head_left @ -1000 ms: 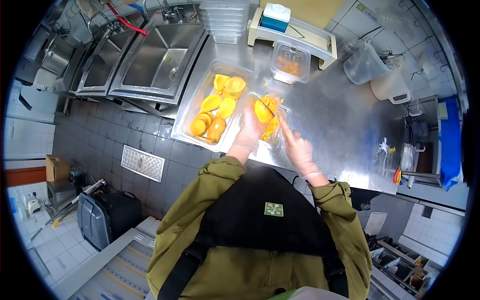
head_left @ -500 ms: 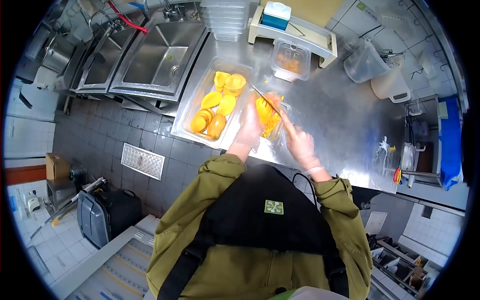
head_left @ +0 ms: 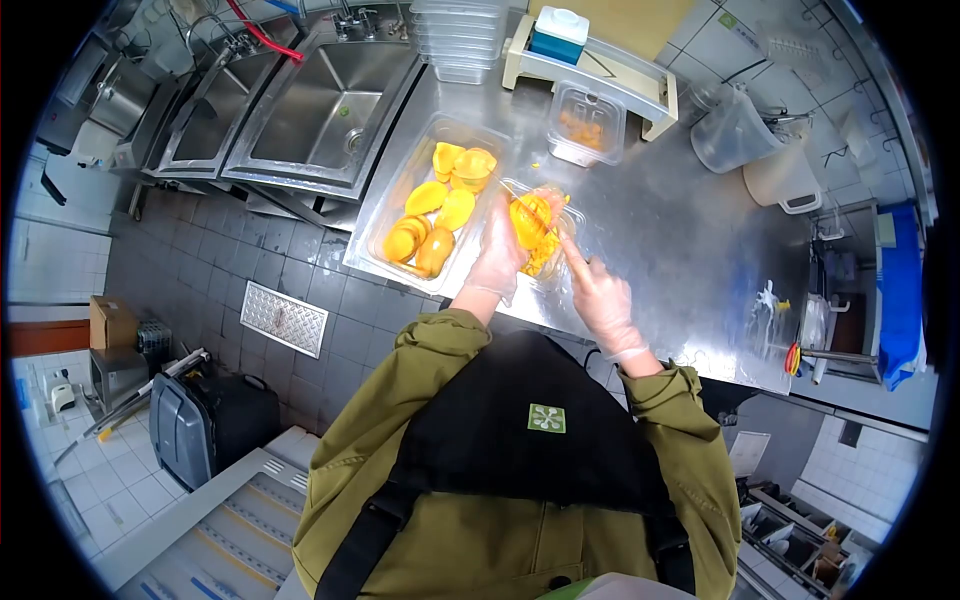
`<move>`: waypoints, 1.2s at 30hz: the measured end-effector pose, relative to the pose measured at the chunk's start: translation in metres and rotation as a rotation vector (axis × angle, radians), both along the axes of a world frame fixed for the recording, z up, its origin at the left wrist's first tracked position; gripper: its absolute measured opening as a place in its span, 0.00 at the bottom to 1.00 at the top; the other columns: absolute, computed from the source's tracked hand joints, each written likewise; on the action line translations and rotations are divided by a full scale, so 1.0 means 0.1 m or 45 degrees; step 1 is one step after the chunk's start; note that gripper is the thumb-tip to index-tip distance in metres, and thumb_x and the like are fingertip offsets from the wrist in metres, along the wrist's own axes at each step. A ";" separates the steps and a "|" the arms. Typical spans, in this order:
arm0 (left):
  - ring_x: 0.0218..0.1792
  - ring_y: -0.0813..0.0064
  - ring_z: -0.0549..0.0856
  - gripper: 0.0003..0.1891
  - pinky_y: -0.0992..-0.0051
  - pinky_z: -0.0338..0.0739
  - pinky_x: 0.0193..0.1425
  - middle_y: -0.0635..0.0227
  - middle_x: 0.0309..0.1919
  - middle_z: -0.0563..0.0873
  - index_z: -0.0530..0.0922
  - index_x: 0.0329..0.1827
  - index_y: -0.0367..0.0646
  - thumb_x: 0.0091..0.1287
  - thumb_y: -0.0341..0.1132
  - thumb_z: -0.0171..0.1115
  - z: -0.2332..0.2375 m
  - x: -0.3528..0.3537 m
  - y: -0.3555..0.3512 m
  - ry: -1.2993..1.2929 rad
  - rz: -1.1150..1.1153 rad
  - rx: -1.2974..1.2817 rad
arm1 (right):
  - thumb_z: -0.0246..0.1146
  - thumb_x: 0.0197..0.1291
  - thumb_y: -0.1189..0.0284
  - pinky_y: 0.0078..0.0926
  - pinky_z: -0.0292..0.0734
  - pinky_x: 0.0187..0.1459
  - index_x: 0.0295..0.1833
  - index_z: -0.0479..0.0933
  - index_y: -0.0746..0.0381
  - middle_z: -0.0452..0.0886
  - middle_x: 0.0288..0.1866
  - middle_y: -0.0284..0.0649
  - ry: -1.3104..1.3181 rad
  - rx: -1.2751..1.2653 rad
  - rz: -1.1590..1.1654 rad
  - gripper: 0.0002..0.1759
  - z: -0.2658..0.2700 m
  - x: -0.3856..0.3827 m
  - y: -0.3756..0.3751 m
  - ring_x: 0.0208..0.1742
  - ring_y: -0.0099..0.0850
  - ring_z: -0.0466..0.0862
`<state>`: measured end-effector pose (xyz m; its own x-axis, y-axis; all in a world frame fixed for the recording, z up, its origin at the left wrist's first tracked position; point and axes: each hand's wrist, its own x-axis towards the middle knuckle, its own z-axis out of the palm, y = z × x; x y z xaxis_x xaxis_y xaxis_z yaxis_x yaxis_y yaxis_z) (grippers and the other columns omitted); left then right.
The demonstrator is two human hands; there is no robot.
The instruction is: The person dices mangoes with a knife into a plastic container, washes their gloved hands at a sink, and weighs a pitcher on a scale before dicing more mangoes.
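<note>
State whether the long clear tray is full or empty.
Partly full: yellow fruit pieces lie in the tray, with bare bottom showing between them.

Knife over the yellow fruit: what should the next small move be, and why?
Probably a short, shallow stroke of the knife, kept clear of the fingers: the right hand holds it across the yellow fruit, which the left hand cups, with small cut pieces close by.

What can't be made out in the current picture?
All in the head view:
Knife handle: covered by the right hand.
Left side of the diced-fruit tub: behind the left hand and held fruit.
Top of the container stack: cut off by the upper edge.
Pieces in the far tub: blurred.
</note>
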<state>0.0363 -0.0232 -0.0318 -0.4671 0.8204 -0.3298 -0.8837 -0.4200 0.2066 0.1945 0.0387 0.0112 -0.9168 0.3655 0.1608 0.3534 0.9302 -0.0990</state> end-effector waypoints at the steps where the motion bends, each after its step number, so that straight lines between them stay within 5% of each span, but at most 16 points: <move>1: 0.43 0.65 0.81 0.31 0.68 0.76 0.50 0.57 0.40 0.81 0.73 0.46 0.35 0.69 0.56 0.32 0.04 0.00 0.00 -0.008 0.005 -0.052 | 0.55 0.53 0.76 0.38 0.75 0.19 0.67 0.60 0.39 0.73 0.23 0.41 0.013 0.006 0.006 0.35 0.01 0.00 0.00 0.18 0.41 0.78; 3: 0.43 0.64 0.81 0.33 0.69 0.76 0.45 0.55 0.40 0.82 0.73 0.46 0.35 0.69 0.55 0.26 0.09 0.01 0.02 -0.026 0.008 -0.159 | 0.55 0.53 0.76 0.38 0.75 0.19 0.67 0.60 0.39 0.73 0.23 0.40 0.036 0.017 0.011 0.35 0.02 0.00 0.00 0.18 0.41 0.78; 12: 0.46 0.65 0.80 0.32 0.67 0.74 0.55 0.57 0.41 0.81 0.74 0.46 0.35 0.68 0.58 0.34 0.01 0.06 0.04 0.007 0.023 -0.213 | 0.55 0.55 0.76 0.40 0.75 0.22 0.68 0.59 0.39 0.75 0.25 0.43 0.052 -0.186 0.003 0.35 -0.17 0.01 0.09 0.19 0.44 0.78; 18: 0.47 0.64 0.80 0.33 0.66 0.73 0.56 0.56 0.43 0.81 0.73 0.50 0.35 0.68 0.58 0.30 0.02 0.03 0.05 -0.010 0.013 -0.128 | 0.56 0.45 0.79 0.38 0.77 0.22 0.68 0.58 0.39 0.75 0.24 0.43 0.041 -0.151 0.063 0.42 -0.05 0.02 0.02 0.20 0.43 0.79; 24: 0.45 0.61 0.80 0.31 0.67 0.75 0.53 0.54 0.41 0.80 0.73 0.45 0.32 0.69 0.54 0.31 -0.02 0.05 0.01 -0.043 0.032 -0.191 | 0.53 0.57 0.75 0.41 0.76 0.26 0.69 0.57 0.40 0.78 0.29 0.45 -0.147 -0.337 -0.002 0.34 -0.21 -0.01 0.01 0.24 0.50 0.79; 29: 0.51 0.63 0.78 0.27 0.62 0.72 0.57 0.59 0.49 0.79 0.70 0.56 0.37 0.69 0.50 0.33 -0.12 -0.15 -0.29 -0.042 0.074 -0.265 | 0.54 0.59 0.73 0.34 0.74 0.24 0.70 0.55 0.46 0.78 0.27 0.38 0.379 -0.909 0.063 0.33 -0.41 0.40 0.15 0.20 0.36 0.78; 31: 0.52 0.63 0.78 0.26 0.62 0.72 0.57 0.58 0.50 0.79 0.69 0.57 0.37 0.69 0.48 0.34 -0.21 -0.25 -0.46 -0.091 0.116 -0.114 | 0.55 0.59 0.71 0.29 0.71 0.22 0.70 0.56 0.48 0.77 0.25 0.35 0.185 -1.241 -0.157 0.33 -0.30 0.41 0.19 0.19 0.27 0.75; 33: 0.48 0.64 0.80 0.22 0.68 0.76 0.49 0.57 0.47 0.79 0.71 0.52 0.36 0.69 0.46 0.40 -0.20 -0.23 -0.55 -0.128 0.158 -0.154 | 0.55 0.60 0.68 0.23 0.67 0.20 0.70 0.57 0.52 0.74 0.25 0.32 -0.391 -1.723 -0.554 0.32 0.03 0.36 0.23 0.17 0.21 0.70; 36: 0.50 0.63 0.79 0.20 0.67 0.75 0.52 0.56 0.50 0.78 0.69 0.55 0.35 0.68 0.41 0.44 -0.18 -0.26 -0.68 -0.117 0.221 -0.203 | 0.54 0.59 0.65 0.19 0.63 0.19 0.67 0.60 0.58 0.72 0.26 0.33 -0.437 -1.740 -0.471 0.30 -0.04 0.02 0.22 0.17 0.20 0.67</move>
<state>0.0102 -0.0915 -0.0495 -0.5585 0.6647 -0.4962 -0.8193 -0.5356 0.2048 0.1965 0.0610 0.0070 -0.6594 0.2699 -0.7017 0.7349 0.0344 -0.6773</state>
